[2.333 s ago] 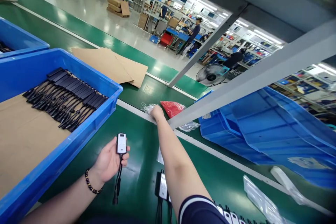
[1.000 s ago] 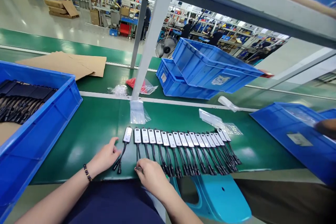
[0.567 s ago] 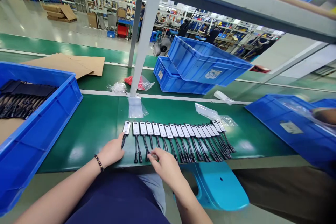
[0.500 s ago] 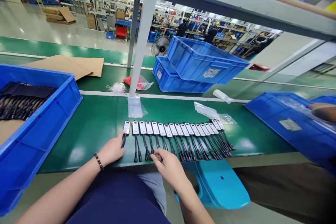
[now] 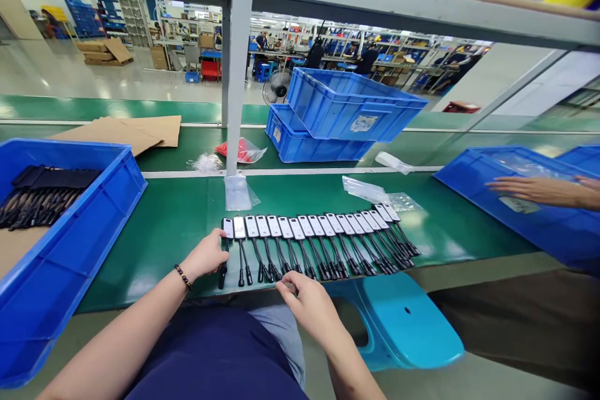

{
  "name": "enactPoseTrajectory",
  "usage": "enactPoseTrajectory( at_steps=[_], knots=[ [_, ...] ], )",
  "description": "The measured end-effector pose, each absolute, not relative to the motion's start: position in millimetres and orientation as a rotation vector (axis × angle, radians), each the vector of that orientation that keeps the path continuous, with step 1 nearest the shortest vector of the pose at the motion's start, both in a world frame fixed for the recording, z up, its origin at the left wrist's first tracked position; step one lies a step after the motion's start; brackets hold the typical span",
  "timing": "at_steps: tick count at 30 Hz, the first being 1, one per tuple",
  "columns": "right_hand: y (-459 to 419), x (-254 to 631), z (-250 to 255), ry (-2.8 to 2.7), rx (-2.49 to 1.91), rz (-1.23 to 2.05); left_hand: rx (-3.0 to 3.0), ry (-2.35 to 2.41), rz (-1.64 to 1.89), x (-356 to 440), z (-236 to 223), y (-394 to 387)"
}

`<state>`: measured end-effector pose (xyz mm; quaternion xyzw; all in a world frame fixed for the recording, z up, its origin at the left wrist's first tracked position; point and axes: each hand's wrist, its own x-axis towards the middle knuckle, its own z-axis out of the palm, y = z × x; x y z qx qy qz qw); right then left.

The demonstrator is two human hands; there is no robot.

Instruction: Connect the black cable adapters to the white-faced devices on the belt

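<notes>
A row of several small white-faced modules with black cables (image 5: 314, 240) lies side by side on the green bench mat (image 5: 178, 219). My left hand (image 5: 206, 256), with a bead bracelet at the wrist, rests against the leftmost module's cable (image 5: 225, 256), fingers curled. My right hand (image 5: 307, 303) sits at the near edge, below the cable ends, with its fingertips pinched; whether it holds anything is hidden.
A blue bin (image 5: 70, 231) with black cabled parts on cardboard stands at the left. Two stacked blue bins (image 5: 337, 112) sit behind a grey post (image 5: 237, 62). Another person's hand (image 5: 539, 190) lies on a blue bin lid (image 5: 515, 206) at right. Clear plastic bags (image 5: 370, 190) lie nearby.
My left hand pushed the leftmost module closer into the row. My right hand drew back toward the bench edge. The other person's hand reached farther over the right bin.
</notes>
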<state>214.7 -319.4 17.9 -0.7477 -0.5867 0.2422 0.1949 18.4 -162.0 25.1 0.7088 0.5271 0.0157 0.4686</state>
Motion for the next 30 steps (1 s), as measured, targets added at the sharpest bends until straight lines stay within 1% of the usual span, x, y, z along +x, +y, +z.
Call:
enactPoseTrajectory(
  at_steps=[4,9,12,15,17,19,21,23,30],
  knots=[
    [-319.9,214.6,18.9,-1.647,-2.089,0.679,1.743,1.274,0.069,20.8,23.7,-164.1],
    [-321.5,215.6,19.7,-1.640,-2.079,0.680,1.815,1.266,0.188,16.6,12.8,-155.7],
    [-322.3,215.6,19.2,-1.628,-2.085,0.706,1.911,1.306,0.307,9.7,5.9,-142.7],
    [-321.9,214.0,18.0,-1.630,-2.083,0.735,2.075,1.268,0.379,1.6,8.4,-139.7],
    [-321.1,212.0,16.6,-1.648,-2.082,0.757,2.236,1.086,0.322,-2.4,14.2,-148.3],
    [-319.8,209.6,14.9,-1.672,-2.072,0.764,2.439,0.795,0.167,-3.8,18.7,-162.7],
    [-317.9,207.6,13.3,-1.686,-2.056,0.763,2.589,0.640,0.033,-2.9,18.0,-177.2],
    [-315.8,206.7,12.6,-1.676,-2.052,0.769,2.638,0.654,0.001,-0.7,11.9,-187.0],
    [-310.9,208.2,13.2,-1.657,-2.056,0.812,2.500,0.734,0.136,-1.0,-11.7,-182.4]
  ],
)
